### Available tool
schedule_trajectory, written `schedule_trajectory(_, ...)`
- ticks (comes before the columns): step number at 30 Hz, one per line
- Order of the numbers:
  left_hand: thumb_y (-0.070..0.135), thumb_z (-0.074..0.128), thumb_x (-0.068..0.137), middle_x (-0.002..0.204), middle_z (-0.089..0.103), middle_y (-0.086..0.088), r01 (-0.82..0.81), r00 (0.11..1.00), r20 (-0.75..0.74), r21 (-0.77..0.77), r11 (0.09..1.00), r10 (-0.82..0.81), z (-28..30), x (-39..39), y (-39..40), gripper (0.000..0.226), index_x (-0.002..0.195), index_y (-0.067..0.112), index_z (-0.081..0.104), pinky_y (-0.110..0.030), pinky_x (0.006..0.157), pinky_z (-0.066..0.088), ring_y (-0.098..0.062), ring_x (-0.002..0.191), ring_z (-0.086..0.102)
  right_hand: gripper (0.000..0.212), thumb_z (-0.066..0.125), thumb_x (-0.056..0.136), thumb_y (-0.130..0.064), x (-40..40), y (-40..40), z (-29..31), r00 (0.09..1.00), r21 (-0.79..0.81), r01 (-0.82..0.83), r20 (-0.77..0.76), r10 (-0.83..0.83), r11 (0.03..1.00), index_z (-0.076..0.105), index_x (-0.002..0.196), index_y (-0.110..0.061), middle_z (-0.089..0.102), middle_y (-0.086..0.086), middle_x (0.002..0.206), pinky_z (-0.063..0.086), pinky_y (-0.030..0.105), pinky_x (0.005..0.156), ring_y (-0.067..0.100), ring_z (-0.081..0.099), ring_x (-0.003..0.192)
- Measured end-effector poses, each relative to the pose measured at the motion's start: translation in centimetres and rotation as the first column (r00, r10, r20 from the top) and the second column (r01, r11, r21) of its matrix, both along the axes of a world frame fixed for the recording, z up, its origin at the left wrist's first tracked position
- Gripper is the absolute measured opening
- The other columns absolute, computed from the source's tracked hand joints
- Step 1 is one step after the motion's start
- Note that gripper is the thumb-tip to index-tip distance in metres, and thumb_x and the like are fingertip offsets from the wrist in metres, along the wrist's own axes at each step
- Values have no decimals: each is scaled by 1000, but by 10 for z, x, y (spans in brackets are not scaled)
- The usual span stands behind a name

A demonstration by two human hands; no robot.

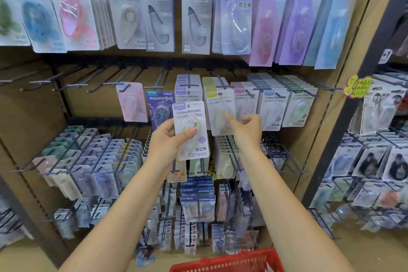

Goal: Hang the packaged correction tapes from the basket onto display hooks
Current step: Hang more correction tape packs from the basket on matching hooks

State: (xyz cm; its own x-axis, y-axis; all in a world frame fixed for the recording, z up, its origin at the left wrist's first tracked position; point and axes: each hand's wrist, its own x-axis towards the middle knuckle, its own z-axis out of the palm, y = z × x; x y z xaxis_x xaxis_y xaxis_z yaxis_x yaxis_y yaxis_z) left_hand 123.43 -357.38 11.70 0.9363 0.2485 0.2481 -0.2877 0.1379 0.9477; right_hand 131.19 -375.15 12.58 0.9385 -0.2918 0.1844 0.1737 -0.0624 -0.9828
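Both arms stretched up to the middle row of hooks, one packaged correction tape in hand.

Left hand gripping that white Campus pack, thumb pressed across its blister, held upright just before the purple-topped stack. Right hand loosely curled beside it, forefinger touching the front card of the yellow-topped stack, holding nothing. Red basket low at the bottom edge, between the forearms. Bare hooks to the left; full rows above and below.
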Motion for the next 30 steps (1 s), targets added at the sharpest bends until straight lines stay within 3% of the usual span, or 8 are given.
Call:
schedule_trajectory(3, 7, 76, 90, 105, 80, -5, -19, 1000, 2, 3, 1000, 19, 2, -1, 7, 28, 118, 10, 73, -29, 75, 63, -22, 96, 78, 26, 74, 89, -43, -19, 0, -6, 995, -36, 30, 92, -27, 999, 53, 91, -27, 60, -2, 101, 49, 37, 88, 20, 60, 98)
schedule_trajectory(5, 10, 77, 90, 105, 80, -6, -22, 1000, 3, 23, 999, 22, 3, 1, 10, 28, 117, 10, 74, -33, 80, 63, -23, 97, 78, 13, 68, 95, -35, -34, 4, -3, 980, -50, -171, 97, 175, 984, 66, 91, -23, 70, -4, 93, 51, 30, 84, 14, 66, 91)
schedule_trajectory(7, 11, 78, 90, 104, 80, -7, -14, 1000, 1, 29, 999, 14, 5, 3, 10, 29, 118, 8, 73, -35, 81, 62, -23, 96, 78, 13, 68, 96, -37, -45, 12, 0, 910, -106, -405, 50, 411, 908, 73, 96, -25, 76, -8, 88, 54, 27, 79, 7, 70, 85)
schedule_trajectory(9, 10, 77, 90, 104, 80, -8, 4, 1000, 17, 34, 999, -5, 6, 4, 7, 30, 118, 5, 72, -30, 79, 62, -22, 95, 78, 16, 71, 93, -39, -49, 20, 0, 859, -120, -503, 37, 510, 856, 75, 101, -25, 76, -14, 84, 53, 21, 74, 2, 71, 83)
schedule_trajectory(12, 11, 77, 90, 104, 80, -6, 20, 999, 25, 61, 998, -22, 8, 6, 7, 30, 119, 5, 72, -27, 80, 62, -20, 97, 77, 16, 73, 92, -34, -43, 25, -3, 872, -70, -479, 76, 484, 875, 76, 100, -21, 74, -14, 78, 50, 17, 71, 1, 69, 79)
schedule_trajectory(21, 13, 80, 89, 101, 81, -1, -128, 992, 32, 88, 988, 126, 11, 26, 21, 24, 112, 20, 77, -43, 91, 61, -20, 97, 77, 20, 70, 96, -31, -27, 43, 6, 914, -83, -391, 86, 398, 917, 75, 106, -15, 73, -12, 86, 45, 5, 65, -9, 66, 75)
schedule_trajectory(26, 11, 79, 90, 97, 81, -1, -158, 987, 50, 89, 983, 154, 5, 28, 24, 26, 116, 15, 76, -38, 87, 62, -17, 92, 77, 13, 70, 96, -31, -20, 46, 5, 909, -115, -406, 49, 413, 907, 75, 103, -21, 74, -11, 85, 53, 21, 75, -2, 69, 81)
schedule_trajectory(30, 12, 79, 90, 94, 81, 0, -182, 983, 58, 112, 977, 176, 5, 33, 26, 21, 110, 19, 77, -38, 89, 61, -17, 92, 77, 16, 68, 97, -34, -19, 48, 6, 916, -128, -389, 52, 397, 912, 75, 99, -20, 72, -13, 83, 47, 13, 70, -3, 67, 79)
